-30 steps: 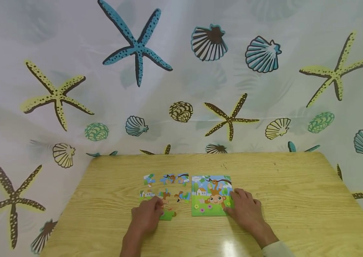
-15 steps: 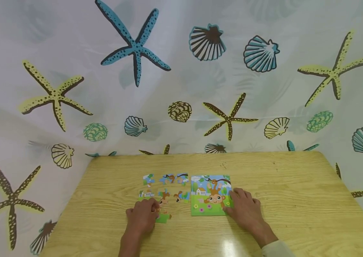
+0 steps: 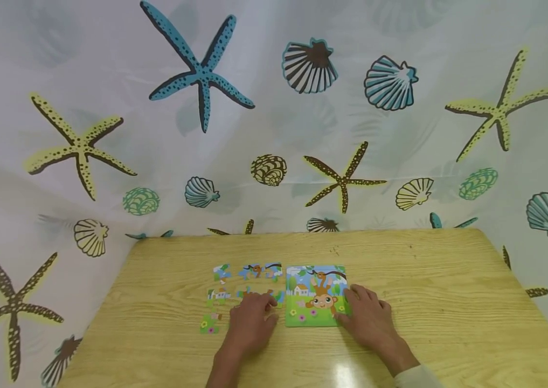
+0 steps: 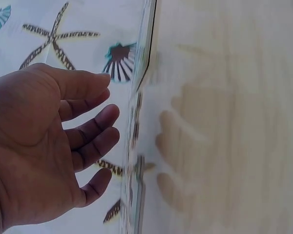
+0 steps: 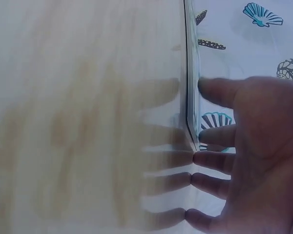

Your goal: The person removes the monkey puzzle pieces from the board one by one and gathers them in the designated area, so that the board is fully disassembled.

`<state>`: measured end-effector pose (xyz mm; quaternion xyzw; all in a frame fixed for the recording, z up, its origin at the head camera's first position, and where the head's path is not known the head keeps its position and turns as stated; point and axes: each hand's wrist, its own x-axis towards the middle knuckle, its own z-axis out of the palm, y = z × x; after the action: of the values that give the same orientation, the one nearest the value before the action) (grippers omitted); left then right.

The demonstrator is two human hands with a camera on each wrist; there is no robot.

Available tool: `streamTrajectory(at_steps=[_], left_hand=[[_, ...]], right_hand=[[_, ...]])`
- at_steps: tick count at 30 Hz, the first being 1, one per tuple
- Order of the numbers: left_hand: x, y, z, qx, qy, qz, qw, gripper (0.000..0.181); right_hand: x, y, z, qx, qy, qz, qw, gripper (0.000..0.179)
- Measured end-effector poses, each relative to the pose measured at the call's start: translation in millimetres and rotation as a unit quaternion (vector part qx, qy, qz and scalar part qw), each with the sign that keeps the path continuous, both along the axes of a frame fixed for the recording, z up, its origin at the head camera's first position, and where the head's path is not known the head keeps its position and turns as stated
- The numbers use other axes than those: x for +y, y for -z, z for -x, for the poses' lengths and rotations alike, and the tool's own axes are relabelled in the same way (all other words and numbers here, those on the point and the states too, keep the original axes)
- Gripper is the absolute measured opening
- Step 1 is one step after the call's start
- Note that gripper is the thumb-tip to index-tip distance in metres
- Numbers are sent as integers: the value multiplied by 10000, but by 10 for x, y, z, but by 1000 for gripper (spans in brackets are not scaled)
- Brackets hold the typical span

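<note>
In the head view my left hand (image 3: pixel 252 323) hovers low over the puzzle pieces, its fingers loosely bent. The left wrist view shows nothing between thumb and fingers. A flower-printed jigsaw piece (image 3: pixel 209 324) lies to its left, and a house piece (image 3: pixel 218 295) is above that one. Joined pieces with a branch (image 3: pixel 259 270) lie in the top row; pieces under the hand are partly hidden. My right hand (image 3: pixel 369 318) rests at the right edge of the square monkey puzzle board (image 3: pixel 316 302), thumb at its lower right, fingertips against the table in the right wrist view.
The wooden table (image 3: pixel 448 302) runs out to both sides of the puzzle. A white cloth (image 3: pixel 274 118) printed with starfish and shells hangs behind it and along its sides. A blue-sky piece (image 3: pixel 222 272) lies at the far left of the top row.
My left hand first shifted left at the lower pieces, then moved right, leaving the flower piece uncovered at lower left and covering middle pieces. My right hand has stayed at the board.
</note>
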<state>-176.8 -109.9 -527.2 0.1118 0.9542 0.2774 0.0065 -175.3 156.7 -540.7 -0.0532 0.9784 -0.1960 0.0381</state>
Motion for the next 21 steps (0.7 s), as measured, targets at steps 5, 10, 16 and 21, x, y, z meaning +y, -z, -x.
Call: streamTrajectory(at_steps=[5,10,16,21], left_hand=[[276,-2,46,33,389,100,9992,18],[557,4,115,73,756,318,9966,26],[849,48,202,-146,1187,914,9886,38],[985,91,262,-217,1263,1157,9850,44]], right_hand=[[80,-15,-30,-111,-64,161,9998,73],[168,-14,-75,-61,-195,79,9998,77],[212,-2,-107,19,-322,-57,9995,67],[223,15,-105,99,-371,-45,9993,64]])
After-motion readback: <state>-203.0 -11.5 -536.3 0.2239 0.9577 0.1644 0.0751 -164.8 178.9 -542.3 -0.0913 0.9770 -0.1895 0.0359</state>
